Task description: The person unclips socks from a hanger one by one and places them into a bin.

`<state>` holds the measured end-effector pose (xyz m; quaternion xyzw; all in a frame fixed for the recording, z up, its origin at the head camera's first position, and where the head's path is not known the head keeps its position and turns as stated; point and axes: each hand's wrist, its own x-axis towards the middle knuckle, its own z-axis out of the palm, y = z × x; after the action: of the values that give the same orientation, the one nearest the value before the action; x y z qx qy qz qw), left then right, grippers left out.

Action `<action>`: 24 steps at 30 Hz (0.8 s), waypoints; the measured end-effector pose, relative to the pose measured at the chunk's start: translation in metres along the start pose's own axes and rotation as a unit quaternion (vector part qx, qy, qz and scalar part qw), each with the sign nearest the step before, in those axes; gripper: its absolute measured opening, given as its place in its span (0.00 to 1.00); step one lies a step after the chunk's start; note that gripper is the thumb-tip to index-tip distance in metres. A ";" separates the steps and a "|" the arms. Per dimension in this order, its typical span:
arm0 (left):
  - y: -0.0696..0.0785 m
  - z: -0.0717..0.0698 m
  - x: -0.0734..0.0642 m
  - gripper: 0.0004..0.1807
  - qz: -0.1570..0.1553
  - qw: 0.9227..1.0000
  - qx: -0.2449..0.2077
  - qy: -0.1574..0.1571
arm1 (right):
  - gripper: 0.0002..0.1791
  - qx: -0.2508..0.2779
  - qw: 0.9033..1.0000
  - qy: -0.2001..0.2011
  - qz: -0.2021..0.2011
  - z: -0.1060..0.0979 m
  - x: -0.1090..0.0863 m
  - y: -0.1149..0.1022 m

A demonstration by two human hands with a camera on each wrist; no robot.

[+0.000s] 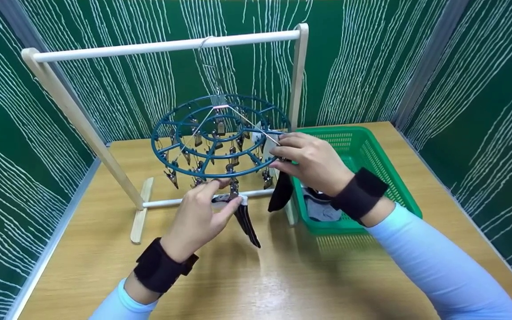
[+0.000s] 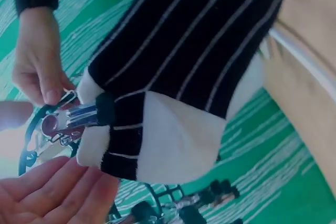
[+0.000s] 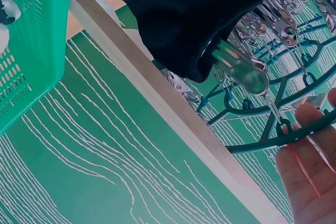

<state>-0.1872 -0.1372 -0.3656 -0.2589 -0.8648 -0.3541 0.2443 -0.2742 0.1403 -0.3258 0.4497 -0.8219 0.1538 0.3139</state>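
Note:
A round dark-green clip hanger with several metal clips hangs from a white rail. My right hand holds its rim at the right, fingers at the rim in the right wrist view. Below that hand a black sock hangs from a clip. At the front, a black-and-white striped sock hangs by its cuff from another clip. My left hand is beside this cuff, thumb and fingers spread apart; its fingers reach the cuff's edge, and whether they touch it I cannot tell.
The wooden stand with its white rail stands on the table. Right of it is a green perforated basket with a grey cloth item inside. Green panels with white streaks enclose the table's back and sides.

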 end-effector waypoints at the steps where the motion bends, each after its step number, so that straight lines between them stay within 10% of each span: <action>1: 0.000 0.000 0.001 0.17 -0.010 1.000 -0.013 -0.010 | 0.14 0.001 1.000 0.000 0.000 0.000 0.000 0.000; 9: -0.006 0.000 0.007 0.14 -0.060 0.993 -0.087 -0.054 | 0.16 -0.001 1.000 -0.003 0.004 0.003 -0.003 -0.002; 24: -0.005 0.000 0.009 0.12 -0.102 0.991 -0.070 -0.060 | 0.21 0.034 0.995 0.083 0.054 0.003 -0.031 -0.020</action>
<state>-0.1970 -0.1377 -0.3625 -0.2067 -0.8728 -0.4206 0.1364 -0.2465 0.1476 -0.3492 0.4002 -0.8108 0.2349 0.3567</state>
